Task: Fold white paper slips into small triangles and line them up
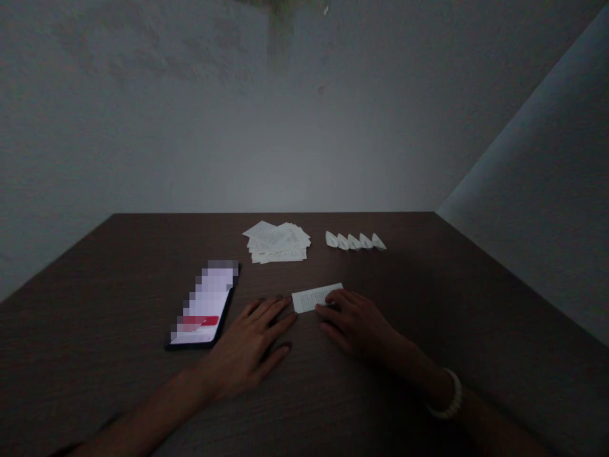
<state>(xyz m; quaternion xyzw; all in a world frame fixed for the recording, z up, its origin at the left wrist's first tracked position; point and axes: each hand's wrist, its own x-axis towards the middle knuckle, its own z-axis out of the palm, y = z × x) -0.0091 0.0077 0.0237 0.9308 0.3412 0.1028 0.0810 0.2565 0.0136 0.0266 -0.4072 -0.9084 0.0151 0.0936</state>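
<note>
A small white strip of printed paper (311, 298), apparently folded, lies on the table in front of me. My left hand (254, 339) rests flat on the tabletop with its fingers spread, the fingertips at the paper's left edge. Bent fingers of my right hand (354, 320) press on the right end of the paper, covering that corner. The thumb of that hand lies lower, near the table surface. A pale beaded bracelet (455, 393) circles my right wrist.
On the dark wooden table (143, 393) a phone (204, 311) with a lit screen lies left of my left hand. Farther back is a loose stack of printed papers (278, 242). Right of it stands a row of several small folded paper pieces (354, 242). A grey wall (285, 146) rises behind.
</note>
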